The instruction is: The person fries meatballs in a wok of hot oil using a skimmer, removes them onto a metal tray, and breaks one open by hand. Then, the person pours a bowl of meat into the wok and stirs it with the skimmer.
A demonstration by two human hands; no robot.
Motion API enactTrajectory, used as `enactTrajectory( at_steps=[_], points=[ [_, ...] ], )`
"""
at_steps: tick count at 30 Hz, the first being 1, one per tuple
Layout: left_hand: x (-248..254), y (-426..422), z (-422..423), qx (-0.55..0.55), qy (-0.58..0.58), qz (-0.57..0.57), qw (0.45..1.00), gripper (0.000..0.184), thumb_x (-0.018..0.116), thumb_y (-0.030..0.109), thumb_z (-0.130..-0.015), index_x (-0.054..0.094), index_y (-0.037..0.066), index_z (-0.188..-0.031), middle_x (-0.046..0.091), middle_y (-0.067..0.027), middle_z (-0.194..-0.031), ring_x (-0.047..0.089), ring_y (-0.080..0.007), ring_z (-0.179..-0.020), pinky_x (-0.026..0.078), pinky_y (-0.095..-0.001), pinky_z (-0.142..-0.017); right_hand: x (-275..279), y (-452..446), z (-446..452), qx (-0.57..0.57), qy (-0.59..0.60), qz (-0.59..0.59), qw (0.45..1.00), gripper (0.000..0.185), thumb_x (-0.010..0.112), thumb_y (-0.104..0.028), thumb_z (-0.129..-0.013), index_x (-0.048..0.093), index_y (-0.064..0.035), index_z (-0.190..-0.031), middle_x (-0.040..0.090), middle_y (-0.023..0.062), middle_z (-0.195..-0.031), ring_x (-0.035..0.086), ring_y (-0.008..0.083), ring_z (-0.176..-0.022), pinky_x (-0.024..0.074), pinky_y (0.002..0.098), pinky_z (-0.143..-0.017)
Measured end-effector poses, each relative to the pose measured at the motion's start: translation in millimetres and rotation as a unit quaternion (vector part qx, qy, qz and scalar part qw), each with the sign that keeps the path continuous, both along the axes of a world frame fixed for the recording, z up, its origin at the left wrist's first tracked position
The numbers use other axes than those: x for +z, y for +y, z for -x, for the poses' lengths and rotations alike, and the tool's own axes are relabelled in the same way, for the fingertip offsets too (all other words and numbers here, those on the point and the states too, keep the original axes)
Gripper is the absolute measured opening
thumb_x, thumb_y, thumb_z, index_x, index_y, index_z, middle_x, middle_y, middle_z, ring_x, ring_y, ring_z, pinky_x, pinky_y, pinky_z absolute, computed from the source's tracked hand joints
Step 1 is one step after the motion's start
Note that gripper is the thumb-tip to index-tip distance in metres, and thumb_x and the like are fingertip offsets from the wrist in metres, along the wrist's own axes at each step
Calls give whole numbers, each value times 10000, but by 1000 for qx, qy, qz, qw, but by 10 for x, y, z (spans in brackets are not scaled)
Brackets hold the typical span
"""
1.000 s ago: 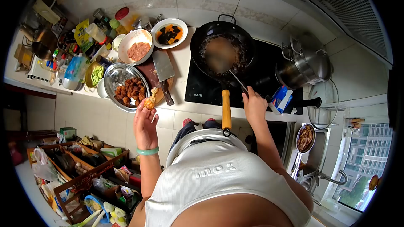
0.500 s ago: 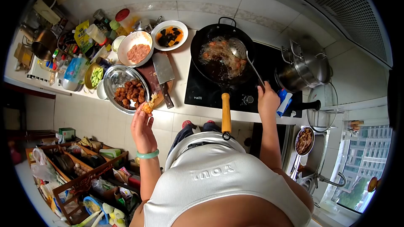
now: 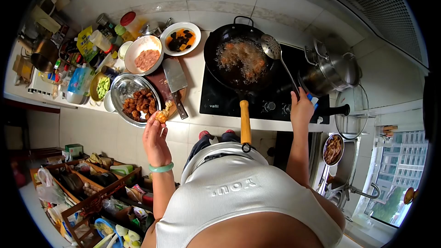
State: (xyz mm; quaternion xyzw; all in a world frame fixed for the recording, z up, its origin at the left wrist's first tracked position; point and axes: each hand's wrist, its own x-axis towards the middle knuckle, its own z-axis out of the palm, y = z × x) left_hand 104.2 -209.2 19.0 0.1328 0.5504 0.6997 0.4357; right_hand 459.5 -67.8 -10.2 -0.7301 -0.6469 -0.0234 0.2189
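Observation:
Between the fingertips of my left hand (image 3: 156, 140) is a golden fried piece (image 3: 162, 115), beside the rim of a steel bowl (image 3: 120, 82) that holds browned fried pieces (image 3: 139, 103). My right hand (image 3: 302, 108) is closed round the handle of a slotted ladle (image 3: 271, 47). The ladle's head is at the right rim of a black wok (image 3: 212, 55). Pieces (image 3: 242, 59) bubble in the wok's oil. The wok sits on a black cooktop (image 3: 216, 96), its wooden handle (image 3: 245, 121) pointing toward me.
A cleaver (image 3: 174, 76) lies on a round board (image 3: 183, 94). Behind are a bowl of raw mince (image 3: 147, 59) and a plate (image 3: 197, 30) of dark and orange food. Steamer pots (image 3: 337, 71) stand right of the wok, a glass lid (image 3: 353, 115) beyond. A cluttered rack (image 3: 87, 202) is at lower left.
The ladle has come up out of the oil and moved right to the wok's rim, with my right hand shifting right. Bubbling pieces are in clearer view. My left hand has barely moved.

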Motion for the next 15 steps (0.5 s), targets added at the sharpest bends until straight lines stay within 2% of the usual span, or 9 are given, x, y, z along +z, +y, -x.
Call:
enactTrajectory(
  at_steps=[2, 9, 12, 15],
  points=[
    [14, 34, -25, 14, -19, -10, 1000, 330, 541, 193, -826, 546, 39, -1118, 565, 13, -979, 482, -57, -801, 348, -235, -772, -1, 5, 37, -4, -15, 6, 1000, 291, 558, -247, -832, 579, -34, -1030, 623, 154, -743, 605, 312, -671, 474, 377, -578],
    [37, 78, -40, 0, -19, -4, 1000, 329, 537, 188, -826, 544, 39, -1119, 562, 22, -965, 488, -50, -794, 348, -228, -759, -133, -43, 93, -2, -72, 49, 996, 300, 568, -252, -814, 576, -41, -1027, 624, 147, -720, 610, 304, -661, 482, 380, -574],
    [-5, 85, -36, -3, -29, -8, 1000, 318, 523, 161, -838, 535, 9, -1117, 569, -5, -974, 513, -66, -796, 384, -234, -756, -16, -135, 159, 9, -32, 78, 996, 303, 578, -249, -803, 584, -25, -1008, 617, 169, -703, 605, 319, -662, 477, 394, -579],
    [-20, 119, -49, -26, -51, -58, 997, 301, 518, 113, -847, 522, -29, -1113, 575, -45, -989, 549, -98, -814, 442, -249, -764, 53, -206, 115, 17, 20, 86, 996, 301, 590, -244, -796, 595, -10, -984, 609, 189, -700, 598, 334, -663, 469, 403, -590]
  ],
)
